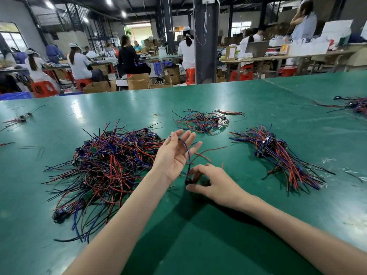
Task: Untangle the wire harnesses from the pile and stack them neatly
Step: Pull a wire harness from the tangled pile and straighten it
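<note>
A big tangled pile of red, blue and black wire harnesses (108, 167) lies on the green table, left of centre. A tidier stack of harnesses (278, 153) lies to the right, its wires fanned toward me. My left hand (176, 153) is raised palm-up with fingers spread, beside the pile's right edge. A blue wire of one harness (188, 157) crosses its palm. My right hand (213, 182) pinches that harness's small black component just above the table. The harness's red wires trail away to the right.
A smaller loose cluster of harnesses (206, 121) lies further back in the middle. More harnesses sit at the far right (355, 105) and far left (20, 118). The green table (198, 245) stretches wide. People work at benches beyond its far edge.
</note>
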The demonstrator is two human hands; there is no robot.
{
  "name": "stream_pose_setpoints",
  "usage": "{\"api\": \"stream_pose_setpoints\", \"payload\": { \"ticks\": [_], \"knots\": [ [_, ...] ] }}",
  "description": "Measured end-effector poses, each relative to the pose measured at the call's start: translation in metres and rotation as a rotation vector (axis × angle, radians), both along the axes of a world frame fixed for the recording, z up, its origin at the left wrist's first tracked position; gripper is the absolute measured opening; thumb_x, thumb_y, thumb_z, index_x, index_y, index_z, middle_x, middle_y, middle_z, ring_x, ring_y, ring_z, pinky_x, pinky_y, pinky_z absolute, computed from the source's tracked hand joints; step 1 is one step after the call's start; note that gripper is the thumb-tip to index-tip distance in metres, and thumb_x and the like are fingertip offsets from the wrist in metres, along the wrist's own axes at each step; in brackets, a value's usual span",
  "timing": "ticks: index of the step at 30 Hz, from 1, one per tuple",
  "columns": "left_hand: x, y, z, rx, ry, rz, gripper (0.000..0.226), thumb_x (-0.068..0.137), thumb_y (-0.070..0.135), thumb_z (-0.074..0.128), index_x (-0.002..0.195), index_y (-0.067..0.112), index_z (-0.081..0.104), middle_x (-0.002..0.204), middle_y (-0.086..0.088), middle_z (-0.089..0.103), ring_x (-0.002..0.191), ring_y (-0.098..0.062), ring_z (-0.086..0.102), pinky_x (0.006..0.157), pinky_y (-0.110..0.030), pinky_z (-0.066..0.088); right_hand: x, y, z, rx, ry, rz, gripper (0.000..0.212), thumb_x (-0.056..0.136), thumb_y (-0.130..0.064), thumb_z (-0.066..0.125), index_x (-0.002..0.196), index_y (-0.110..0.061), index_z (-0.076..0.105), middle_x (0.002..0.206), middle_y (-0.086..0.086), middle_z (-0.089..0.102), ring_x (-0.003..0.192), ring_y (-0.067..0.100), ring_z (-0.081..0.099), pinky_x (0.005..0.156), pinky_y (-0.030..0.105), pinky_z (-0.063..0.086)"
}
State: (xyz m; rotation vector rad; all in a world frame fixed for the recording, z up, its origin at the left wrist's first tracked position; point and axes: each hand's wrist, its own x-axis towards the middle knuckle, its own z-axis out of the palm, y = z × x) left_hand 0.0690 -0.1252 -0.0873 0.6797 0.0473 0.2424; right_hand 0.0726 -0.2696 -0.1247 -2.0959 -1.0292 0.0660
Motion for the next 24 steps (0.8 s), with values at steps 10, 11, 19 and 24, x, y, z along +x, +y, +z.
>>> {"api": "stream_pose_setpoints", "payload": {
  "ticks": [10,11,19,24],
  "knots": [
    [-0.008,-0.008,-0.019,0.622,0.228,0.131,0.021,0.098,0.012,0.048,0.113,-0.001,0.055,0.092,-0.005,0.061,0.087,-0.015,0.058,0.087,-0.027,0.047,0.005,0.001,0.002,0.355,0.359,-0.038,0.029,0.086,0.003,0.056,0.089,-0.025,0.062,0.077,0.000,0.061,0.073,0.013,0.054,0.074,0.027,0.047],
    [-0.009,-0.012,-0.020,0.694,0.254,0.095,0.018,0.098,0.012,0.049,0.108,0.001,0.057,0.091,-0.006,0.059,0.083,-0.015,0.056,0.082,-0.027,0.048,0.008,-0.001,0.003,0.407,0.407,-0.037,0.029,0.087,0.004,0.054,0.089,-0.023,0.062,0.076,-0.001,0.058,0.072,0.013,0.054,0.072,0.024,0.049],
    [-0.017,-0.016,-0.023,0.613,0.198,-0.060,0.007,0.090,0.008,0.059,0.091,0.011,0.066,0.083,-0.001,0.069,0.079,-0.012,0.062,0.078,-0.023,0.052,0.017,-0.010,0.009,0.531,0.515,-0.093,0.023,0.091,0.005,0.050,0.091,-0.013,0.064,0.073,0.005,0.057,0.058,0.013,0.054,0.057,0.018,0.048],
    [-0.016,-0.017,-0.021,0.512,0.158,-0.005,0.011,0.086,0.002,0.062,0.082,0.013,0.062,0.081,-0.001,0.067,0.076,-0.008,0.061,0.073,-0.020,0.052,0.020,-0.011,0.007,0.555,0.606,-0.123,0.019,0.093,0.000,0.049,0.092,-0.012,0.064,0.072,0.002,0.059,0.053,0.016,0.059,0.068,0.035,0.053]
  ]
}}
